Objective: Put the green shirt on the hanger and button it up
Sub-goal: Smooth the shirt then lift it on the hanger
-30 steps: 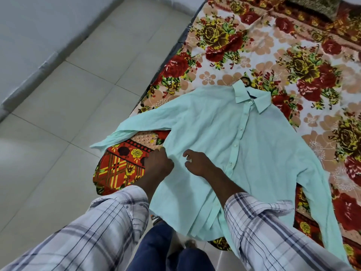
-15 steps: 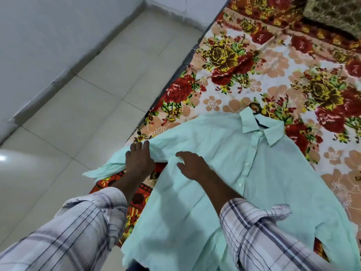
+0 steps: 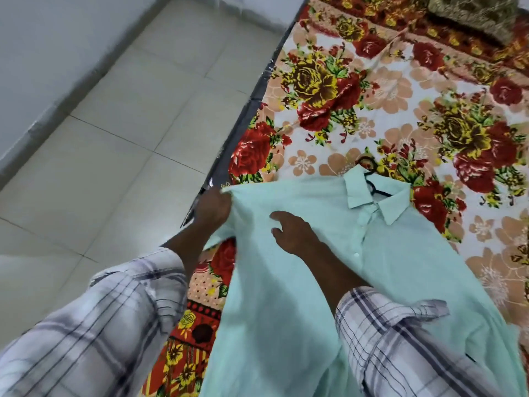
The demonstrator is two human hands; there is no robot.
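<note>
Our left hand [image 3: 213,209] grips the shoulder edge of the green shirt [image 3: 386,267], fingers curled into a fold of cloth well to the left of the collar [image 3: 357,191]. Our right hand [image 3: 292,233] lies flat on the chest panel with fingers loosely spread, below and left of the collar. The shirt lies front up on the floral bedsheet [image 3: 329,96] with the black hanger [image 3: 372,187] already inside it, its hook poking out just above the collar. The placket below the collar looks closed, its buttons [image 3: 356,255] in a line, so we judge that we are squaring the shoulder onto the hanger arm. To do this well, we keep the right palm pinning the chest so the collar stays put. With the left we draw the shoulder seam gently outward, seating the hanger end without straining the buttons. Half a second ago the left hand lay flat on the sleeve, lower down; now it has climbed nearer the collar's height, and the sleeve no longer trails out sideways in our view.
</note>
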